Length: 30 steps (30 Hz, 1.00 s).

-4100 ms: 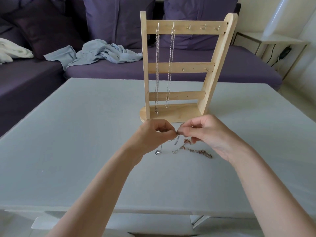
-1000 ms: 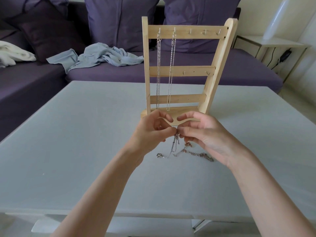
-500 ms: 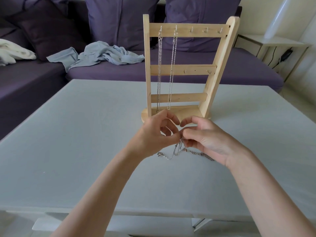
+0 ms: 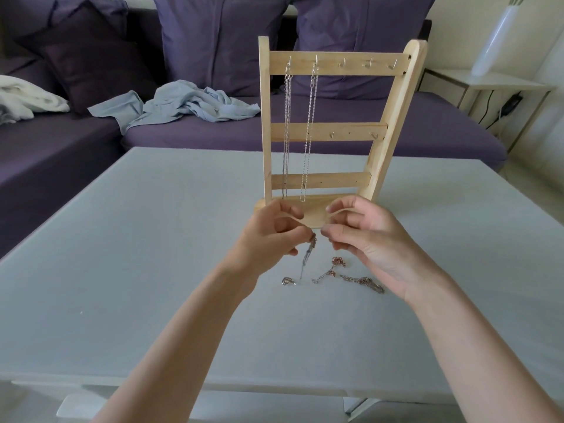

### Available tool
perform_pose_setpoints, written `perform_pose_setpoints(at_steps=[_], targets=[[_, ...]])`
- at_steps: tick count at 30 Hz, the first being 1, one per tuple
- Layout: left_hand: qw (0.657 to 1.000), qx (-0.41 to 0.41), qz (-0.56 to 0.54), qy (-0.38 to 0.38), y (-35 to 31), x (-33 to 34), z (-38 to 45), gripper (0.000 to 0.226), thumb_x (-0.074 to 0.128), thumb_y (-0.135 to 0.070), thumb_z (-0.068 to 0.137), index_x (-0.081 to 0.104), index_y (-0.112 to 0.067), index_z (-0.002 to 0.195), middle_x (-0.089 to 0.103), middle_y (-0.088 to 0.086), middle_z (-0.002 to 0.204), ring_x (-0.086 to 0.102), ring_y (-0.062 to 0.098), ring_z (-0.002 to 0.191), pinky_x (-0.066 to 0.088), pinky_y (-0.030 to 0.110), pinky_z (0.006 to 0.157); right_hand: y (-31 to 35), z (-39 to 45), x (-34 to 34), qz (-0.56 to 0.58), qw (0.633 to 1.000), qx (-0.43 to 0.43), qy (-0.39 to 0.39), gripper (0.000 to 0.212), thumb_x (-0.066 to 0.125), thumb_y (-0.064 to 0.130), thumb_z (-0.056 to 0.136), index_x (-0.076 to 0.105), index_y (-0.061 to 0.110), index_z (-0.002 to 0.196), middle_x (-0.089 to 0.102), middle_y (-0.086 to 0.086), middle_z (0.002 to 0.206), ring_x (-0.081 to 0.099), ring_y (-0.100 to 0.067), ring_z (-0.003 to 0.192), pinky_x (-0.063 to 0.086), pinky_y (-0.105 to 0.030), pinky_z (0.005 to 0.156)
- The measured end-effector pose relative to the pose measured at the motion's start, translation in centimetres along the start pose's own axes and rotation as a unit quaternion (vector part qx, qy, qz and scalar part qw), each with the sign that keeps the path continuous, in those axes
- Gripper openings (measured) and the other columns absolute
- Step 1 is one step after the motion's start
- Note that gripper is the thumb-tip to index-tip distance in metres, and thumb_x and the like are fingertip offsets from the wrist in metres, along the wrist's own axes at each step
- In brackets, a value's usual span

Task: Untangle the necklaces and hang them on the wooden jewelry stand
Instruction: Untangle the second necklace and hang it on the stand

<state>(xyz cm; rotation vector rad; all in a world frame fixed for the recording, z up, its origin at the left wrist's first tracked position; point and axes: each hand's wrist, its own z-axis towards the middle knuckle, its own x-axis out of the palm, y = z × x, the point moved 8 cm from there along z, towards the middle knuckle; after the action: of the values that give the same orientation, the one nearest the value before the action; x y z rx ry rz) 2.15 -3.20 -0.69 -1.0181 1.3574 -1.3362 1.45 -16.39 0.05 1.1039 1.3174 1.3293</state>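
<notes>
Necklaces: two silver chains (image 4: 308, 132) hang on the wooden stand (image 4: 329, 129). In front of its base, the left hand (image 4: 271, 236) pinches a silver chain (image 4: 306, 257); the right hand (image 4: 363, 236), fingers curled, grips nothing visible. A rose-gold chain (image 4: 348, 274) lies on the surface (image 4: 122, 254).

Person's left hand (image 4: 268, 236) and right hand (image 4: 363, 239): both bare, no rings, watch or bracelets visible. Both forearms uncovered to the frame edge; no sleeves in view. Fingernails short, unpainted.
</notes>
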Motion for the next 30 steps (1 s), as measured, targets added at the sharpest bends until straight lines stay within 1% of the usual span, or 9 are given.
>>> perform_pose_setpoints(at_steps=[5, 8, 10, 12, 14, 18, 24, 27, 30], targets=[[1.000, -0.006, 0.005, -0.004, 0.1, 0.1, 0.0, 0.018, 0.058, -0.001, 0.085, 0.049, -0.015, 0.088, 0.061, -0.001, 0.069, 0.052, 0.005, 0.059, 0.045, 0.017, 0.059, -0.1, 0.1, 0.6, -0.026, 0.999, -0.008, 0.017, 0.030, 0.073, 0.003, 0.075, 0.058, 0.017, 0.097, 0.059, 0.008, 0.071, 0.053, -0.013, 0.069, 0.043, -0.028, 0.075], [0.999, -0.001, 0.033, -0.007, 0.2, 0.1, 0.1, 0.019, 0.058, 0.000, 0.084, 0.049, -0.016, 0.086, 0.062, -0.003, 0.065, 0.050, 0.008, 0.059, 0.044, 0.017, 0.058, -0.2, 0.1, 0.6, -0.029, 0.999, -0.002, 0.017, 0.032, 0.072, -0.001, 0.075, 0.058, 0.017, 0.098, 0.056, 0.008, 0.071, 0.055, -0.010, 0.066, 0.042, -0.024, 0.073], [0.998, 0.016, 0.065, -0.002, 0.0, 0.2, 0.1, 0.022, 0.060, 0.000, 0.081, 0.047, -0.017, 0.085, 0.062, -0.004, 0.064, 0.049, 0.009, 0.058, 0.042, 0.019, 0.058, -0.4, 0.1, 0.6, -0.038, 0.999, 0.005, 0.020, 0.034, 0.070, -0.004, 0.075, 0.058, 0.017, 0.098, 0.055, 0.005, 0.076, 0.057, -0.009, 0.068, 0.043, -0.024, 0.074], [0.991, 0.058, 0.122, 0.004, -0.6, 0.5, 0.0, 0.027, 0.062, 0.002, 0.079, 0.045, -0.020, 0.082, 0.060, -0.003, 0.065, 0.046, 0.008, 0.056, 0.039, 0.017, 0.055, -0.8, 0.0, 0.6, -0.058, 0.998, 0.023, 0.026, 0.035, 0.069, -0.005, 0.075, 0.058, 0.018, 0.098, 0.056, 0.004, 0.079, 0.058, -0.012, 0.072, 0.042, -0.030, 0.080], [0.973, 0.108, 0.202, 0.012, -1.2, 1.0, -0.4, 0.032, 0.063, 0.000, 0.076, 0.043, -0.024, 0.080, 0.059, -0.007, 0.066, 0.042, 0.004, 0.051, 0.038, 0.016, 0.053, -1.3, 0.0, 0.6, -0.078, 0.996, 0.043, 0.030, 0.035, 0.067, -0.008, 0.075, 0.058, 0.018, 0.098, 0.055, 0.003, 0.079, 0.056, -0.013, 0.073, 0.039, -0.032, 0.079], [0.937, 0.181, 0.297, 0.017, -1.9, 1.7, -1.2, 0.040, 0.064, -0.003, 0.073, 0.037, -0.031, 0.079, 0.055, -0.013, 0.066, 0.045, 0.004, 0.057, 0.040, 0.021, 0.057, -2.0, 0.0, 0.7, -0.082, 0.994, 0.068, 0.036, 0.035, 0.059, -0.014, 0.074, 0.059, 0.012, 0.099, 0.052, 0.000, 0.081, 0.051, -0.018, 0.074, 0.039, -0.033, 0.075], [0.882, 0.292, 0.369, 0.035, -2.9, 3.0, -2.1, 0.033, 0.065, -0.003, 0.071, 0.041, -0.019, 0.088, 0.045, -0.023, 0.064, 0.046, 0.004, 0.058, 0.040, 0.020, 0.054, -2.7, 0.0, 0.8, -0.043, 0.990, 0.117, 0.059, 0.036, 0.054, -0.017, 0.074, 0.059, 0.015, 0.089, 0.050, -0.005, 0.088, 0.046, -0.024, 0.080, 0.037, -0.034, 0.076], [0.886, 0.303, 0.350, 0.033, -3.3, 3.1, -2.3, 0.029, 0.061, -0.009, 0.072, 0.040, -0.020, 0.089, 0.046, -0.022, 0.065, 0.046, 0.009, 0.060, 0.041, 0.021, 0.053, -2.6, 0.0, 0.8, 0.018, 0.989, 0.131, 0.068, 0.035, 0.049, -0.020, 0.076, 0.056, 0.011, 0.090, 0.048, -0.011, 0.089, 0.047, -0.020, 0.073, 0.038, -0.027, 0.069], [0.908, 0.285, 0.307, 0.022, -3.4, 2.9, -2.1, 0.031, 0.058, -0.010, 0.072, 0.034, -0.024, 0.087, 0.051, -0.015, 0.067, 0.046, 0.011, 0.059, 0.045, 0.028, 0.056, -2.8, 0.0, 0.7, 0.079, 0.985, 0.142, 0.060, 0.033, 0.046, -0.021, 0.078, 0.053, 0.009, 0.090, 0.047, -0.007, 0.075, 0.045, -0.014, 0.065, 0.037, -0.022, 0.063]])
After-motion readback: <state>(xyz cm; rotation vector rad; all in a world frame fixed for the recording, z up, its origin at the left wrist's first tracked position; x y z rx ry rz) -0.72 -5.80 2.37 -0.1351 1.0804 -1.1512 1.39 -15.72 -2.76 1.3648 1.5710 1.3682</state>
